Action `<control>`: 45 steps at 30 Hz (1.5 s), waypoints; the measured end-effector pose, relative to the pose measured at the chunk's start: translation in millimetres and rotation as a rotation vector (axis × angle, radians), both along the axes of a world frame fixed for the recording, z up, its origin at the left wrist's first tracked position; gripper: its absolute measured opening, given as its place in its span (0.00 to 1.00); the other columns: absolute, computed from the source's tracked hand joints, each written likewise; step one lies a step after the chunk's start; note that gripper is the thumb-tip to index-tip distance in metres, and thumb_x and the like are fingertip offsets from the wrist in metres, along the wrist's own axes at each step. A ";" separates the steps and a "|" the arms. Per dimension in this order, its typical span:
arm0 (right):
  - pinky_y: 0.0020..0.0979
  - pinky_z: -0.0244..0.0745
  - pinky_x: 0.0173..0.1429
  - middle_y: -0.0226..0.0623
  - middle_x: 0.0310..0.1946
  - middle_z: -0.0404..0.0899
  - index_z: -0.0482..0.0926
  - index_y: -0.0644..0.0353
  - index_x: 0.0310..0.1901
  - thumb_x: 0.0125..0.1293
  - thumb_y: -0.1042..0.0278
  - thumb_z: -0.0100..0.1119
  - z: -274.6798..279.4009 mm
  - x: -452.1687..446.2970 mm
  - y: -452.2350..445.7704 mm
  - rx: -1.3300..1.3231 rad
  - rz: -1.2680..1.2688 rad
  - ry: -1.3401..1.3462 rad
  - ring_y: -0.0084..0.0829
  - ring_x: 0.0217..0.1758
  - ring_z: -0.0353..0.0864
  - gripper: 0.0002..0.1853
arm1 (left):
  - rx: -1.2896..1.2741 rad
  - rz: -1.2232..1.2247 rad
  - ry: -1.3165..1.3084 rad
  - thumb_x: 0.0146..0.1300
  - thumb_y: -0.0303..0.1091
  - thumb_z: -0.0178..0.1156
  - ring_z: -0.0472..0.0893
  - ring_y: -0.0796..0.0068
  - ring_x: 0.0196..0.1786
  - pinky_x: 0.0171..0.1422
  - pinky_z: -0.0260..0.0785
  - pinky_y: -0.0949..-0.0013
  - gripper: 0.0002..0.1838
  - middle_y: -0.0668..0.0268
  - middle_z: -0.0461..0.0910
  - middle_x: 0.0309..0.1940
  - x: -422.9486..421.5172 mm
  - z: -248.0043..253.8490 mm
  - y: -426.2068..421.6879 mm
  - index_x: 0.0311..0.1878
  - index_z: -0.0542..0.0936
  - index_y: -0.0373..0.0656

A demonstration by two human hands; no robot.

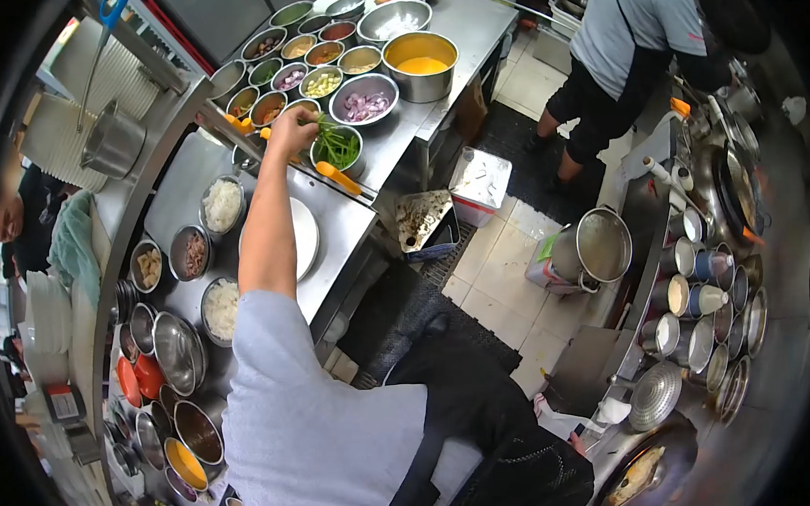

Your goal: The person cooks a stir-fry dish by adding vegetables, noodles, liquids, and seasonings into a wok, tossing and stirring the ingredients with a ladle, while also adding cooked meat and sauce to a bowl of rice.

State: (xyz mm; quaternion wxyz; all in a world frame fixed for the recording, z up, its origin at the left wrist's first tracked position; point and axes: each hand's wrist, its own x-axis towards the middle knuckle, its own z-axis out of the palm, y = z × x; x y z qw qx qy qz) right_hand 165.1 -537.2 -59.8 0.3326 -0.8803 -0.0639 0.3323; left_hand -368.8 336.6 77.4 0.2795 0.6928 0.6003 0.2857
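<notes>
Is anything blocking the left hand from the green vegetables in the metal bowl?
Nothing visible is. The left hand is right at the green vegetables, its fingertips by strands at the rim of the metal bowl. An orange handle lies along the bowl's near side, clear of the hand.

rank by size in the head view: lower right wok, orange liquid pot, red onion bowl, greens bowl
1. Wok
2. Orange liquid pot
3. Red onion bowl
4. Greens bowl, partly behind the left hand
</notes>
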 end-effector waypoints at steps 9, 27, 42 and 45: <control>0.25 0.74 0.40 0.30 0.32 0.80 0.76 0.68 0.69 0.69 0.73 0.62 27.2 -26.5 -5.1 0.065 -0.021 -0.013 0.22 0.34 0.78 0.27 | -0.365 -0.171 -1.012 0.71 0.24 0.66 0.88 0.66 0.46 0.53 0.83 0.71 0.12 0.60 0.84 0.46 119.6 57.5 -81.3 0.54 0.78 0.37; 0.44 0.80 0.59 0.52 0.60 0.76 0.80 0.59 0.64 0.68 0.72 0.65 137.8 -72.8 -237.6 -0.149 -0.537 -0.986 0.51 0.57 0.81 0.23 | -1.273 -1.391 -0.767 0.71 0.23 0.66 0.85 0.63 0.52 0.63 0.83 0.60 0.15 0.56 0.82 0.51 711.1 51.5 -800.5 0.58 0.77 0.36; 0.40 0.83 0.36 0.47 0.39 0.86 0.64 0.60 0.79 0.76 0.64 0.60 99.6 29.2 -334.1 0.136 -0.807 -0.280 0.39 0.32 0.86 0.33 | -0.056 -1.686 -0.165 0.64 0.33 0.70 0.89 0.56 0.42 0.53 0.79 0.57 0.17 0.56 0.89 0.37 765.3 -9.1 -925.8 0.56 0.85 0.42; 0.37 0.74 0.22 0.39 0.30 0.80 0.64 0.60 0.78 0.78 0.60 0.58 98.8 53.3 -338.2 0.212 -0.783 -0.309 0.28 0.21 0.75 0.32 | 0.156 -1.593 -0.387 0.63 0.31 0.69 0.86 0.55 0.48 0.56 0.77 0.56 0.16 0.54 0.87 0.44 734.9 -28.0 -865.7 0.54 0.85 0.41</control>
